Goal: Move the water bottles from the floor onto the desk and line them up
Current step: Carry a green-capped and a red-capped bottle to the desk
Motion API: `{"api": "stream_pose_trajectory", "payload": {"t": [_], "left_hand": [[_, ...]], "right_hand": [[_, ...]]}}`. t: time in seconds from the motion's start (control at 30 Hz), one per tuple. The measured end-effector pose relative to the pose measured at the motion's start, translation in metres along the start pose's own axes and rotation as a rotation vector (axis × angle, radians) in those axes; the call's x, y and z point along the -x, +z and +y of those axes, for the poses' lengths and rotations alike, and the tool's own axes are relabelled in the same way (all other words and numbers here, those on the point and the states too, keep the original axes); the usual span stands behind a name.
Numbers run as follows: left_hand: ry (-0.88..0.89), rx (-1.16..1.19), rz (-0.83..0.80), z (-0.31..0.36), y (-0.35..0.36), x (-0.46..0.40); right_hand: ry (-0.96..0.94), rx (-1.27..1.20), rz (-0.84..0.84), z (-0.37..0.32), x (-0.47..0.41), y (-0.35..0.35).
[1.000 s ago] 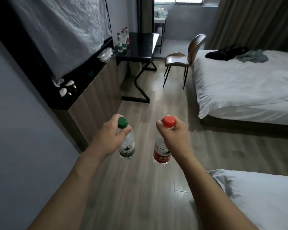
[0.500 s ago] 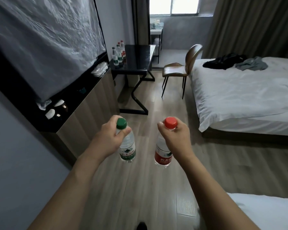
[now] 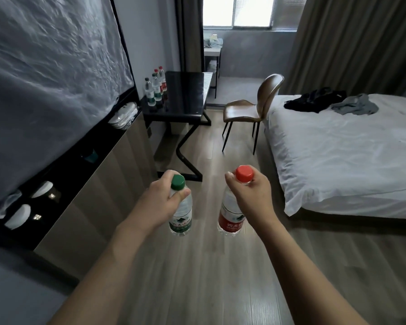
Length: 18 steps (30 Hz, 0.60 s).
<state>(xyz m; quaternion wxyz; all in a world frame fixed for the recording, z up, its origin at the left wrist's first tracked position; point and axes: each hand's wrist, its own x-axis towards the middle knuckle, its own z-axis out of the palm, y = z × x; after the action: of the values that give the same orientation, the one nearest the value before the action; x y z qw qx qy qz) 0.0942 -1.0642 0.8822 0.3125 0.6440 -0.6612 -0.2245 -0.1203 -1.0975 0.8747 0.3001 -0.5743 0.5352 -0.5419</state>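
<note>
Head view: I see the green-capped bottle hanging upright from my left hand, the fingers wrapped tight around its neck just under the cap, and the red-capped bottle held the same way in my right hand. Both bottles are carried in the air above the wooden floor, side by side and apart from each other. Ahead of both grips, well apart from them, stands the black desk; at its far left edge four bottles already stand upright, close together in a row along the wall. Beyond the right hand is a brown chair, and to the right of that grip lies the bed with dark clothes on it. Left of the left hand runs a low cabinet
</note>
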Motion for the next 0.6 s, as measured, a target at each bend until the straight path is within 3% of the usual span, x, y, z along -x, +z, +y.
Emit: {"api": "stream_pose_trajectory", "payload": {"t": [0.6], "left_hand": [[-0.027,-0.005,0.032,-0.003,0.046,-0.298]], "right_hand": [[0.020,-0.027,-0.008,0.084,-0.293,0.054]]}}
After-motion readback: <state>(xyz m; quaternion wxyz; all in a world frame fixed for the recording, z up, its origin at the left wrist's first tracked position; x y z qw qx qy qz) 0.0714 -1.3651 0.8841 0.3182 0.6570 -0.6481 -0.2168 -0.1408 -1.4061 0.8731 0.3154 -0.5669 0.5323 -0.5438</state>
